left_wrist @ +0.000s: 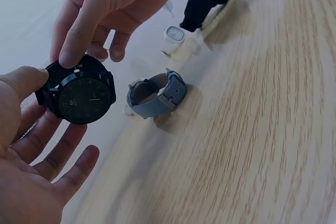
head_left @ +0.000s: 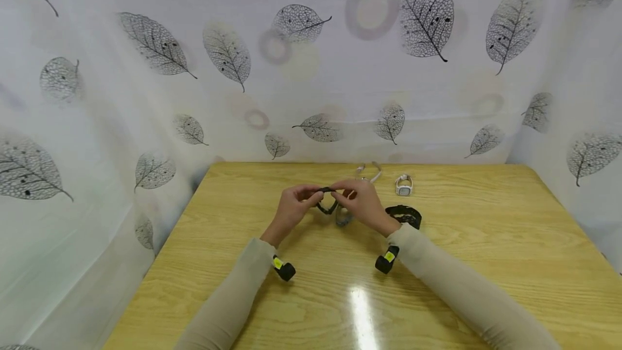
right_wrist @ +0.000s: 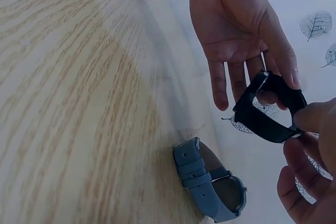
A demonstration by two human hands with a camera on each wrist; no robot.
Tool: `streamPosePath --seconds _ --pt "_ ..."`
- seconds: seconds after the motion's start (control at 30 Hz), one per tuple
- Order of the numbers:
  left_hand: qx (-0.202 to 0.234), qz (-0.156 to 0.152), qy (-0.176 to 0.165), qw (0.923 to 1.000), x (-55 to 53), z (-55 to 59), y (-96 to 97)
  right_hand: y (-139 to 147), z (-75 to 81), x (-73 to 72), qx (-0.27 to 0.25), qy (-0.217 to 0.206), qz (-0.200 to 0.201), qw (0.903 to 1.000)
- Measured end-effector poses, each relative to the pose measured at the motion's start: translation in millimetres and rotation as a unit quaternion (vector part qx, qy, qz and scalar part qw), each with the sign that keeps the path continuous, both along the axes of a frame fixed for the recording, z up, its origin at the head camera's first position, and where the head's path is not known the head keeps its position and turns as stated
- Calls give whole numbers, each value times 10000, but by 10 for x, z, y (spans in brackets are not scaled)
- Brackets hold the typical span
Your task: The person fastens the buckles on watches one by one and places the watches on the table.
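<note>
A black wristwatch [left_wrist: 84, 99] with a dark round dial hangs above the table, its strap bent into a loop. My left hand [head_left: 292, 208] pinches one side of the strap between thumb and fingers, the other fingers spread loosely in the left wrist view. From the other side my right hand [head_left: 362, 201] grips the strap with thumb and fingertips, as the right wrist view shows at the strap [right_wrist: 268, 124]. Just below and to the right, a grey-blue wristwatch [left_wrist: 157, 95] rests on the table with its strap buckled in a loop, partly behind my right hand in the head view.
On the wooden table [head_left: 233, 285], a white square-faced watch [head_left: 404, 186] stands at the back right. Another pale watch [head_left: 375, 173] lies behind my right hand. A bulky black watch [head_left: 410, 216] is beside my right wrist. A leaf-print curtain [head_left: 340, 69] hangs behind.
</note>
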State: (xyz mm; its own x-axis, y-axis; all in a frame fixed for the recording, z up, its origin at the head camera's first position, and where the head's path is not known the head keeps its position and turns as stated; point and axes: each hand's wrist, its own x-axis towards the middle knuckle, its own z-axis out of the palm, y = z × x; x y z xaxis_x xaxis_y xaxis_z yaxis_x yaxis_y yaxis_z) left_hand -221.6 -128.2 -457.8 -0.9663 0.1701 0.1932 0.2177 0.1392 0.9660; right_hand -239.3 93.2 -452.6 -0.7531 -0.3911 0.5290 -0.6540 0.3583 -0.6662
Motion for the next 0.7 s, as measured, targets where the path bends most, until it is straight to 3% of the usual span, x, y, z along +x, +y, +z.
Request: streamPosePath --seconds 0.23,0.7 --pt "156 -67 -127 9998 12 -3 20 -35 -41 -25 215 673 -68 9975" --pt "395 121 -165 9990 -18 -37 10 -4 -51 18 315 744 -281 9963"
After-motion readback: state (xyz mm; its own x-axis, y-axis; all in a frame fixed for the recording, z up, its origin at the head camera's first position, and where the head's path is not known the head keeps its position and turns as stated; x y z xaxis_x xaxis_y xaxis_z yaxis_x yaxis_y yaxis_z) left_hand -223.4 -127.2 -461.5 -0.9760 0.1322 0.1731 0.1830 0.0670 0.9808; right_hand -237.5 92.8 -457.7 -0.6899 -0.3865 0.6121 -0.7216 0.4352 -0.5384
